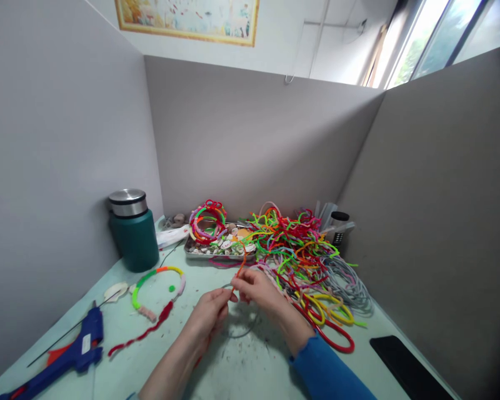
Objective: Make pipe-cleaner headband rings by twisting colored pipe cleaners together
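Observation:
Near the middle of the table, my left hand (210, 312) pinches an orange pipe cleaner (244, 254) against a thin grey ring (242, 335). The fingers of my right hand (263, 290) are closed on the same pipe cleaner, just above the left fingertips. One end of it sticks up past the right hand, and some orange-red shows below the left palm. Most of the ring's upper edge is hidden by the hands. Left of them lies a ring wrapped in coloured pipe cleaners (138, 291), with a loose red tail (150, 329).
A blue glue gun (81, 344) and a green bottle (135, 240) stand at left. Behind are a metal tray (219, 256) of small pieces, stacked colourful rings (195, 233) and a pipe cleaner pile (294, 239). Grey loops (354, 289) and a black phone-like slab (404, 366) lie right. Partitions (250, 133) enclose the table.

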`<state>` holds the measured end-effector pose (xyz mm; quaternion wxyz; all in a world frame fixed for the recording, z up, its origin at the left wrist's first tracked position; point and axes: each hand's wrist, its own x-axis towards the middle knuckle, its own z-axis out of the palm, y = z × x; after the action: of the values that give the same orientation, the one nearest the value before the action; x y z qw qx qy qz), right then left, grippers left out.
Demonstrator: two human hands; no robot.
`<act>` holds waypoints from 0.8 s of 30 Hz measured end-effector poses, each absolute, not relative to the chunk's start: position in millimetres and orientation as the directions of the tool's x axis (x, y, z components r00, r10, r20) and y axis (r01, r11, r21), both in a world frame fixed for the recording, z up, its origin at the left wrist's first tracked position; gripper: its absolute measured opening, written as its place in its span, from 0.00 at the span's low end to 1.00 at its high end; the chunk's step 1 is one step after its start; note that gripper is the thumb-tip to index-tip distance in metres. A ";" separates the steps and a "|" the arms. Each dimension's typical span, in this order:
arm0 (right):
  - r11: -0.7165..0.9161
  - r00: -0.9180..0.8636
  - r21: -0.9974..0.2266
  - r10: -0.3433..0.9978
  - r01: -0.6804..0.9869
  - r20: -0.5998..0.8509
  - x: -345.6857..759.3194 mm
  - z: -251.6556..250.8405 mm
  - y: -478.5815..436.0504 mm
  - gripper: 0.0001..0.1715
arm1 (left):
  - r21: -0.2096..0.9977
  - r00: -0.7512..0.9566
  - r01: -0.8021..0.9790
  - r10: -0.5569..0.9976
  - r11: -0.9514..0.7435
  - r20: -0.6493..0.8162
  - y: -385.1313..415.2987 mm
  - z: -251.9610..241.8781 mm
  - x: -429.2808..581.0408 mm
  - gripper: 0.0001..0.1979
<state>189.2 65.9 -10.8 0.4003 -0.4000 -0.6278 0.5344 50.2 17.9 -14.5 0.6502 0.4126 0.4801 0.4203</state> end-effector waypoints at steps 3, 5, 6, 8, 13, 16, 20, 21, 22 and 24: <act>0.194 -0.372 -0.975 0.917 0.105 0.143 185.1 -15.5 62.9 0.16 | 0.943 0.228 -0.152 0.938 0.298 -0.260 18.6 -16.9 49.8 0.19; 0.232 -0.305 -0.961 0.936 0.151 0.177 182.8 -19.0 63.9 0.16 | 0.961 0.208 -0.087 0.948 0.262 -0.239 20.3 -19.6 50.6 0.20; 0.234 -0.279 -0.957 0.943 0.172 0.180 182.7 -20.4 65.5 0.16 | 0.967 0.191 -0.055 0.953 0.249 -0.234 21.1 -20.6 51.1 0.21; 0.222 -0.213 -0.956 0.960 0.194 0.180 185.1 -22.0 70.2 0.17 | 0.970 0.162 -0.018 0.958 0.244 -0.238 22.4 -21.2 51.8 0.22; 0.193 -0.048 -0.966 0.981 0.172 0.187 195.7 -20.3 79.6 0.20 | 0.989 0.244 0.055 0.958 0.141 -0.150 23.1 -18.1 50.8 0.22; 0.159 -0.055 -0.979 0.987 0.127 0.153 198.4 -17.6 80.3 0.20 | 0.994 0.322 0.068 0.941 0.084 -0.102 22.9 -18.0 50.5 0.22; 0.157 0.074 -0.979 0.983 0.128 0.168 205.9 -13.9 83.9 0.20 | 0.988 0.258 0.092 0.955 0.128 -0.148 24.0 -20.7 51.2 0.24; 0.156 0.106 -0.980 0.980 0.126 0.170 208.6 -13.5 85.5 0.20 | 0.987 0.244 0.113 0.959 0.115 -0.140 24.4 -21.5 51.5 0.23; 0.154 0.131 -0.981 0.977 0.121 0.169 211.2 -13.5 87.2 0.20 | 0.986 0.244 0.138 0.962 0.095 -0.127 24.7 -22.1 51.9 0.23; 0.149 0.170 -0.983 0.971 0.109 0.166 215.8 -14.7 90.6 0.21 | 0.985 0.269 0.164 0.958 0.056 -0.099 24.8 -22.7 52.8 0.22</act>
<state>215.8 90.6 -14.7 0.5564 -0.5248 -0.5147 0.3873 52.8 24.8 -22.7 0.5436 0.5821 0.4820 0.3652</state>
